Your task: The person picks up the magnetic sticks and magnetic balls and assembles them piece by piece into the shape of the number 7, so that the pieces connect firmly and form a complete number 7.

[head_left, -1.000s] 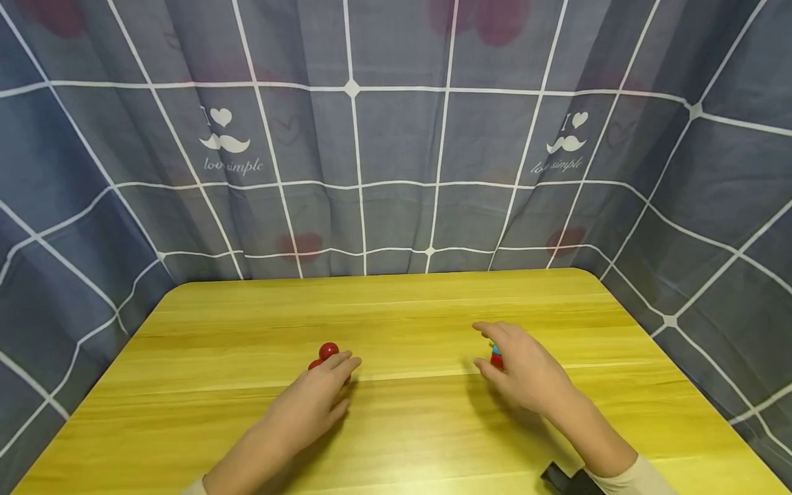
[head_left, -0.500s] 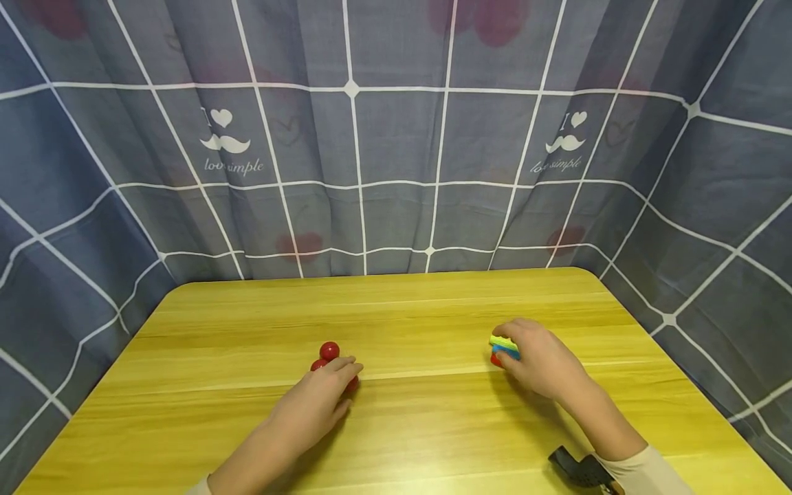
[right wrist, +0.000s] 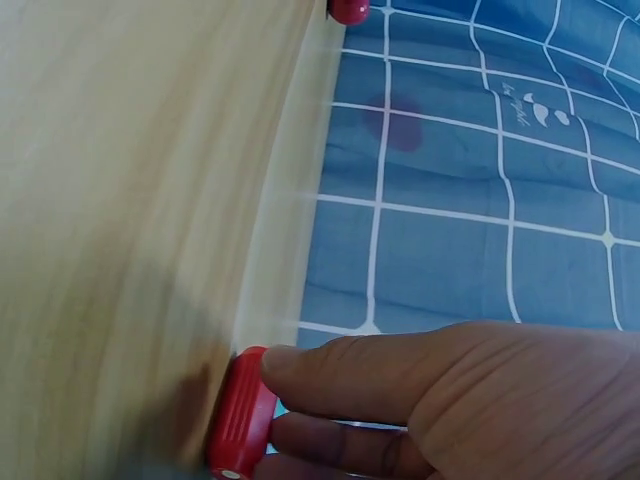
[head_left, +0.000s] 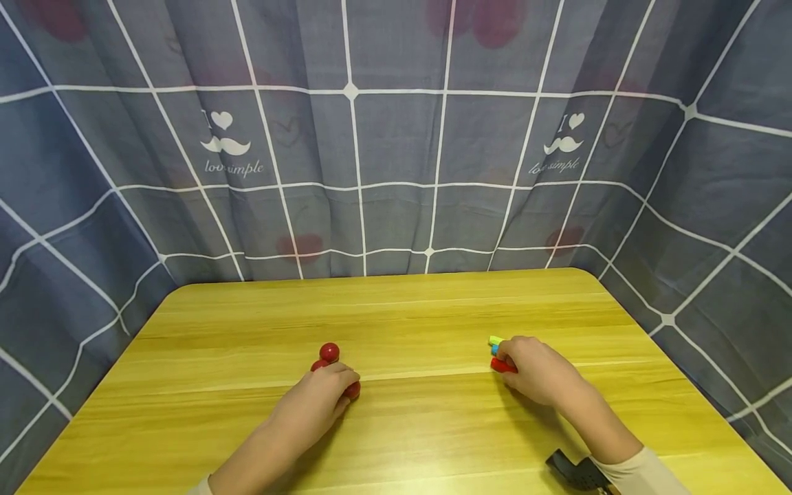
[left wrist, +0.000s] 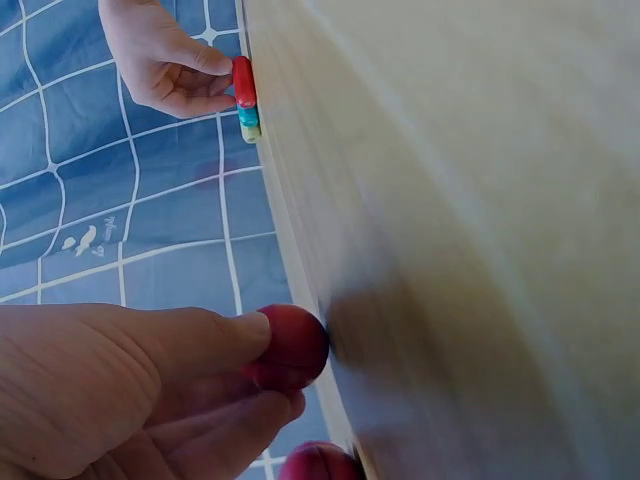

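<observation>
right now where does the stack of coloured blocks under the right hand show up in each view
Head: block stack right of centre on the table, at the right hand's fingertips.
Left wrist: block stack top left, on the table edge, held by the far hand.
Right wrist: only its red bottom block shows, bottom left, under the fingers.
Shared landmark: the red balls, also at the right wrist view's top edge.

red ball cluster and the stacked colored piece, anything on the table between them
Nothing: in the head view, only bare yellow table lies between the red ball cluster and the stacked colored piece.
</observation>
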Demonstrator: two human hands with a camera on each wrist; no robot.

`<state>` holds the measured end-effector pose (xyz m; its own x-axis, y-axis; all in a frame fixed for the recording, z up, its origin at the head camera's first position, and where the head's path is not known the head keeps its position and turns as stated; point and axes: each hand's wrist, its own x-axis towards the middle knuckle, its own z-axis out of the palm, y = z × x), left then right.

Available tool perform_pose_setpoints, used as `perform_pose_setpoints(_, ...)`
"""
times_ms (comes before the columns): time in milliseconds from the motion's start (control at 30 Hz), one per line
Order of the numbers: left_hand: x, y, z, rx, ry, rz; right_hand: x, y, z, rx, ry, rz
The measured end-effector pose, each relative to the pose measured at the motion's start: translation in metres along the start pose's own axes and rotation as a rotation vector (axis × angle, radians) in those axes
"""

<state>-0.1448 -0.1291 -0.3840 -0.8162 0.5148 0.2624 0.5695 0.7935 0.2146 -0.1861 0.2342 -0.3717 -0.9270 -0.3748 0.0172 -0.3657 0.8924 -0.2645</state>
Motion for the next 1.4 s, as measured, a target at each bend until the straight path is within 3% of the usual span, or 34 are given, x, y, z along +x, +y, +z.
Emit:
perform_pose_setpoints(600, -0.001, 0.001, -0.001, -0.034, -0.017, 0.010, -0.001, -0.004, 0.014, -0.021, 0.022, -0.018)
perform_pose_setpoints(1400, -0.003, 0.000, 0.001, -0.027, -0.026, -0.006, 0.006, -0.040, 0.035, -0.086, 0.149, -0.275)
